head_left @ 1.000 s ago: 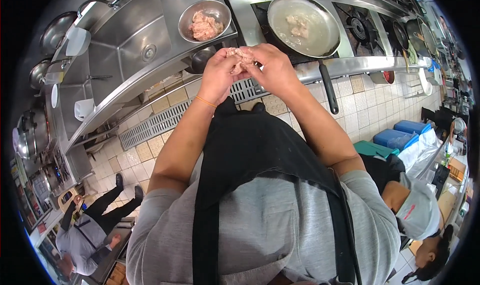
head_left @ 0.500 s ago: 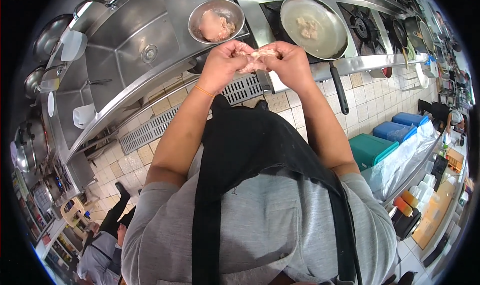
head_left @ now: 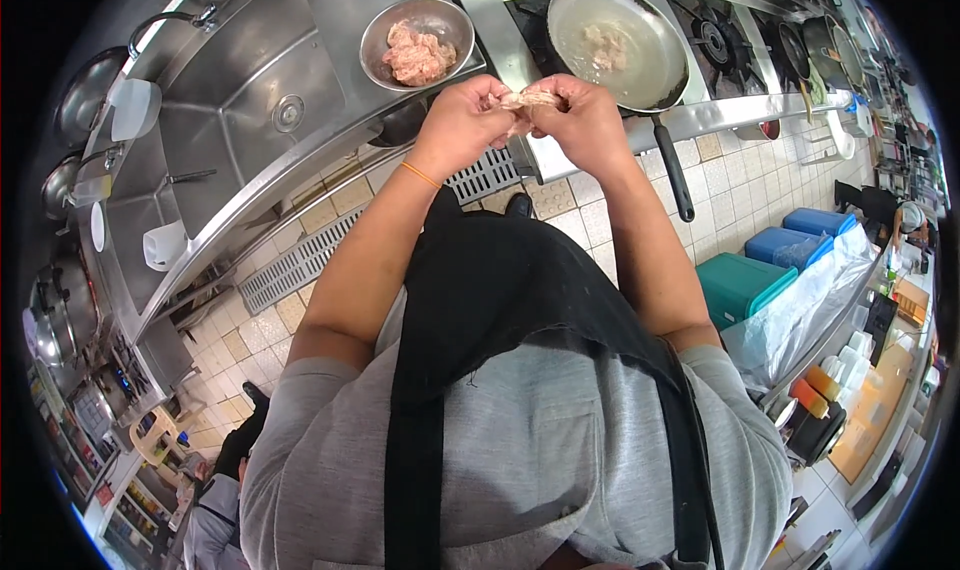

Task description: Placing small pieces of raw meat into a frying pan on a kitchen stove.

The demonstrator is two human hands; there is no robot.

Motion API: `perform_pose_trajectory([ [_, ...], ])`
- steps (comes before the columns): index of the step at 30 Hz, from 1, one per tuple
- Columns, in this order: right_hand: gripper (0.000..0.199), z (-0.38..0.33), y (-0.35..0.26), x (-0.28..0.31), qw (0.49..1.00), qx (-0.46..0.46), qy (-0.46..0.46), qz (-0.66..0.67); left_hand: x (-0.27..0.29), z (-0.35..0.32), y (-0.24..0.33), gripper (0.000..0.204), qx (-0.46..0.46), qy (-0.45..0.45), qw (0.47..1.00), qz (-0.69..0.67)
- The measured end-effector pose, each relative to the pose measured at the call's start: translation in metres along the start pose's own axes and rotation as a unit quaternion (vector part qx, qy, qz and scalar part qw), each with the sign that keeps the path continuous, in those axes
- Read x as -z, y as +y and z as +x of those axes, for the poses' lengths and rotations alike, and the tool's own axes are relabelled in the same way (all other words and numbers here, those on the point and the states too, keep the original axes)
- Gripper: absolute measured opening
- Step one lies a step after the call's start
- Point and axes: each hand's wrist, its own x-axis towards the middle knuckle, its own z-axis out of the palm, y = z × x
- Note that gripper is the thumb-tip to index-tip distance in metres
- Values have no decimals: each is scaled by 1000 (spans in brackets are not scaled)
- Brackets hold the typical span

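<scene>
Between my two hands is a pale, moist piece of raw meat, pinched by the fingertips of both. My left hand [head_left: 463, 120] grips its left end and my right hand [head_left: 580, 120] its right end. The raw meat piece [head_left: 528, 101] is partly hidden by my fingers. Just beyond my left hand stands a steel bowl [head_left: 372, 68] with pink raw meat [head_left: 417, 54] heaped in it. Past my right hand, a frying pan [head_left: 655, 55] sits on the stove, holding clear liquid and a pale clump of meat [head_left: 606, 47].
A steel sink [head_left: 245, 80] lies to the left. The pan's black handle [head_left: 673, 168] sticks out over the stove's front edge. Another burner [head_left: 716, 38] is right of the pan. Behind on the right are lidded bins [head_left: 745, 288]; a person [head_left: 215, 515] is at lower left.
The meat between my fingers now looks narrower and more bunched, with less hanging below. My hands stay close together. The whole view has shifted slightly, and the person at lower left has moved.
</scene>
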Motion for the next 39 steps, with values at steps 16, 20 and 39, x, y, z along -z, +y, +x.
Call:
perform_pose_trajectory([
  [16,23,21,-1,-1,981,10,39,187,4,-4,14,19,-11,52,985,-164],
  [20,21,48,11,-8,993,64,98,-3,18,1,30,16,-61,105,962,-245],
  [39,28,164,6,-127,803,-60,-120,-580,135,70,-6,69,60,85,838,536],
])
